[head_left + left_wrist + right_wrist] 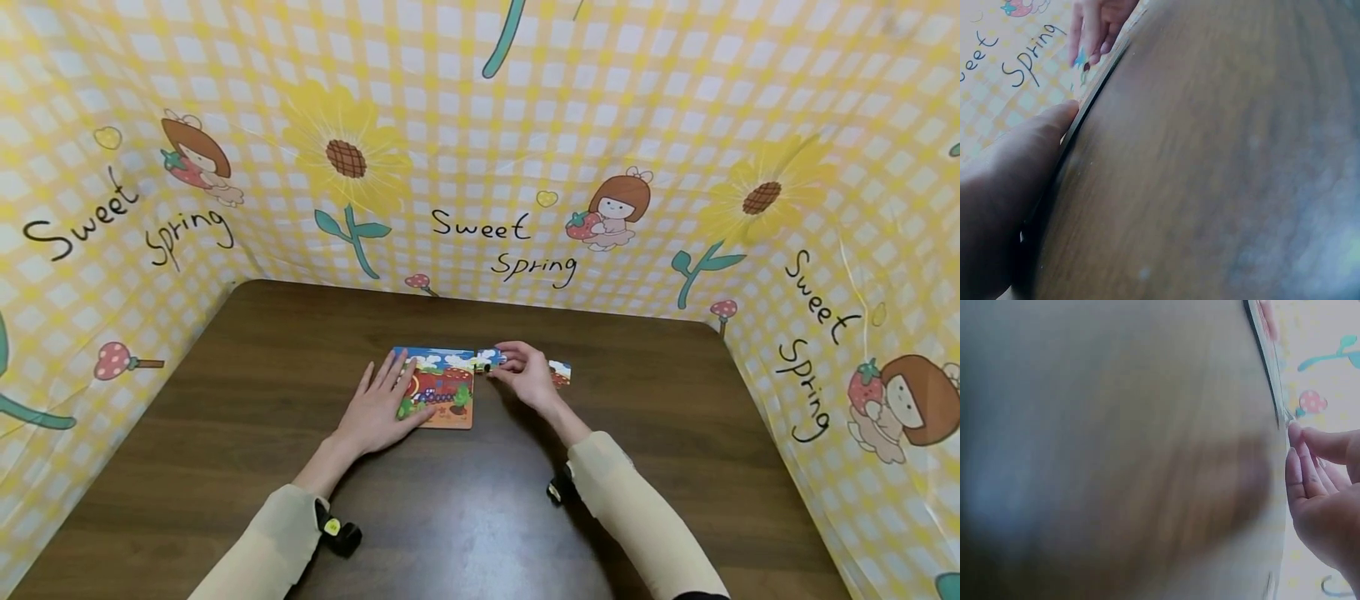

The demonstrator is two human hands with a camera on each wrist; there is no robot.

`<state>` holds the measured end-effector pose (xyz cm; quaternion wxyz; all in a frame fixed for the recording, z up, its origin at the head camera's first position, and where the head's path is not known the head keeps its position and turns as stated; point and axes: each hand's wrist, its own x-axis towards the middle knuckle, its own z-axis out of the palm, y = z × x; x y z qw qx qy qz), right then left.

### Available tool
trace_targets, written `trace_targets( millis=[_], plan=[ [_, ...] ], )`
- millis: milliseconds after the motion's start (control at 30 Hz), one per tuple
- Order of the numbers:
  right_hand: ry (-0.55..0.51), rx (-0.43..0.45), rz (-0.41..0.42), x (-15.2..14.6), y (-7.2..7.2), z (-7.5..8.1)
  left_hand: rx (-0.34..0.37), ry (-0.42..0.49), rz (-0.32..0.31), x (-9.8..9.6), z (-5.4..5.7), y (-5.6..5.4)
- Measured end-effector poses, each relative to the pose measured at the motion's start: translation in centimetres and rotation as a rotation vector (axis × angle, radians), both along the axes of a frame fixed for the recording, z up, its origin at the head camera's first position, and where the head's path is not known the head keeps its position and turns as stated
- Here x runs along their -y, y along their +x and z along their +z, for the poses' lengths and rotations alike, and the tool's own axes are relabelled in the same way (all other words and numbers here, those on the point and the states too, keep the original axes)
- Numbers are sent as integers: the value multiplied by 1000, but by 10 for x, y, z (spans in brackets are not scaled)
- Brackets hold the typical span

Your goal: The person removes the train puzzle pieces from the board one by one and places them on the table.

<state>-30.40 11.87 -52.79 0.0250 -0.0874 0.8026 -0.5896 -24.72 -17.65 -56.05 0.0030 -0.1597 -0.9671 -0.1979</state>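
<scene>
A colourful picture puzzle board [452,385] with blue sky, a red area and green plants lies flat on the table. My left hand [381,410] rests spread over its left part, covering some of the picture; in the left wrist view its thumb [1054,125] lies along the board's edge. At the board's upper right corner my right hand [528,377] pinches a small puzzle piece [489,359] with blue and white on it, between thumb and fingers. The right wrist view shows the right hand's fingertips [1294,456] drawn together close to the board.
Another small picture piece [560,372] lies on the table just beyond the right hand, partly hidden by it. The dark wooden table [645,367] is bordered at the back and sides by yellow checked cloth [465,167]. Both sleeves carry a black wrist camera [341,533].
</scene>
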Motion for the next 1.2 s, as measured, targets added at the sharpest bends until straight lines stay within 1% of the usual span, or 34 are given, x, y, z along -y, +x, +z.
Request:
trace_targets(
  millis=[100, 233, 400, 533, 667, 833, 1033, 1100, 1200],
  plan=[
    [0, -2, -16, -14, 0, 0, -1, 3, 1, -1, 2, 2],
    [-7, -6, -14, -28, 1, 2, -1, 2, 1, -1, 2, 2],
    [-3, 2, -4, -40, 2, 4, 13, -5, 4, -1, 2, 2],
    [16, 15, -16, -48, 2, 5, 16, -7, 4, 0, 2, 1],
    [36, 5, -23, -55, 2, 4, 15, -1, 2, 0, 0, -1],
    [111, -30, -28, -62, 2, 3, 18, -16, 4, 1, -3, -2],
    [248, -103, -15, -66, 0, 2, 7, 10, 0, 1, -4, -2],
    [295, -126, -11, -67, 0, 2, 4, 16, -1, 1, -3, -2],
    [350, -152, -2, -68, 1, 2, -7, 22, -6, 0, 0, 0]
  ],
)
